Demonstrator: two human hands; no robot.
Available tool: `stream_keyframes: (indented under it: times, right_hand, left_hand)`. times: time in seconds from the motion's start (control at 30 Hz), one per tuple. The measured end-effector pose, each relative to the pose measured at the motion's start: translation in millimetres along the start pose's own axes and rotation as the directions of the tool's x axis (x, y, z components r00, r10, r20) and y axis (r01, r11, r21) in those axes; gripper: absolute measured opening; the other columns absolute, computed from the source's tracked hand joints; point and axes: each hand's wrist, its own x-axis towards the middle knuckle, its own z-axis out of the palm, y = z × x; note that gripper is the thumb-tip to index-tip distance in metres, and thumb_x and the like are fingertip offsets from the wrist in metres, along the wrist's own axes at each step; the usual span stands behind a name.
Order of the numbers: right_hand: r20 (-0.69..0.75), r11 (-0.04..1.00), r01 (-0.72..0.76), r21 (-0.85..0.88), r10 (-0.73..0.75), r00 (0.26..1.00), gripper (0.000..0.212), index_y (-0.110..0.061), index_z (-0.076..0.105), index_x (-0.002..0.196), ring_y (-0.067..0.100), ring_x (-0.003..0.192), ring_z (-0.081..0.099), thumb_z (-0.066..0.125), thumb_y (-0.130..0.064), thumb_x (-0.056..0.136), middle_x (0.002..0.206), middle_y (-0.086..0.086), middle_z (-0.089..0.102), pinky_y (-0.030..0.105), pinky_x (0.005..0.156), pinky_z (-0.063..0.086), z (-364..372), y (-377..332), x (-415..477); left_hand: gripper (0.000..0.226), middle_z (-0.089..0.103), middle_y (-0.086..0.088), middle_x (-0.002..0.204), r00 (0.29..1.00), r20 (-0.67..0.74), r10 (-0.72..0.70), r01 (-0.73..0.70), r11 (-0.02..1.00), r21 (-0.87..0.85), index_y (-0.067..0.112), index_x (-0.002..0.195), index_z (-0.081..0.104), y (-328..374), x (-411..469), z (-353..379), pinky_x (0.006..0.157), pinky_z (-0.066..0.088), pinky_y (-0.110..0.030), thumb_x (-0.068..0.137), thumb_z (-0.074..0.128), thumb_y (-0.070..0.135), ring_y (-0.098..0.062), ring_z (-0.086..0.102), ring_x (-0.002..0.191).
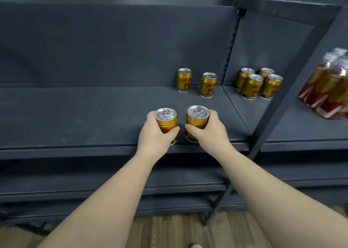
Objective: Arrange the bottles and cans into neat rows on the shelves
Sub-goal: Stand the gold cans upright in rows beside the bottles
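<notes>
The wrapped bottles on the right are blurred and cut off by the frame edge, so I cannot count them. My grip hides the lower labels of the two gold cans I hold at the near edge of the shelf: my left hand wraps the left can, my right hand the right can. Two far cans stand apart near the back, and four clustered cans sit in the right bay, eight in all.
</notes>
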Motion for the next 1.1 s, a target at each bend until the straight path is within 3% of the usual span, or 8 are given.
stream_keyframes:
  times: [0.23, 0.5, 0.87, 1.1]
  right_hand:
    - [-0.072, 0.999, -0.046, -0.027, 0.044, 0.996, 0.07, -0.026, 0.042, 0.138, 0.009, 0.109, 0.055, 0.081, -0.037, 0.081, 0.117, -0.015, 0.054, 0.024, 0.088, 0.045, -50, 21, -70]
    - [-0.163, 0.993, -0.105, -0.058, 0.094, 0.982, 0.069, -0.026, 0.043, 0.136, 0.011, 0.109, 0.058, 0.081, -0.039, 0.081, 0.121, -0.011, 0.059, 0.024, 0.086, 0.049, -139, 59, -106]
    - [-0.219, 0.992, -0.121, -0.038, 0.11, 0.97, 0.066, -0.024, 0.044, 0.133, 0.011, 0.107, 0.058, 0.081, -0.036, 0.08, 0.116, -0.011, 0.058, 0.024, 0.086, 0.046, -278, 126, -118]
    - [-0.224, 0.986, -0.16, -0.044, 0.146, 0.964, 0.068, -0.024, 0.043, 0.135, 0.013, 0.107, 0.057, 0.081, -0.038, 0.081, 0.118, -0.008, 0.058, 0.026, 0.086, 0.047, -324, 156, -98]
  left_hand:
    - [0.073, 0.053, 0.009, 0.13, 0.991, 0.111, 0.074, -0.075, 0.997, -0.001, 0.026, 0.14, 0.036, 23, -57, 23, 0.087, 0.046, -0.027, 0.082, 0.08, 0.037, -0.011, 0.051, 0.112]
    - [0.067, 0.051, 0.015, 0.118, 0.957, 0.235, 0.169, -0.167, 0.985, -0.03, 0.03, 0.133, 0.038, 70, -105, 91, 0.085, 0.046, -0.026, 0.081, 0.08, 0.039, -0.01, 0.053, 0.109]
    - [0.066, 0.057, 0.012, 0.12, 0.937, 0.287, 0.198, -0.195, 0.98, -0.038, 0.029, 0.133, 0.04, 150, -157, 208, 0.084, 0.045, -0.025, 0.081, 0.08, 0.039, -0.011, 0.056, 0.108]
    - [0.07, 0.056, 0.007, 0.127, 0.946, 0.279, 0.167, -0.171, 0.985, -0.01, 0.029, 0.137, 0.036, 177, -154, 262, 0.088, 0.048, -0.028, 0.082, 0.078, 0.042, -0.014, 0.055, 0.112]
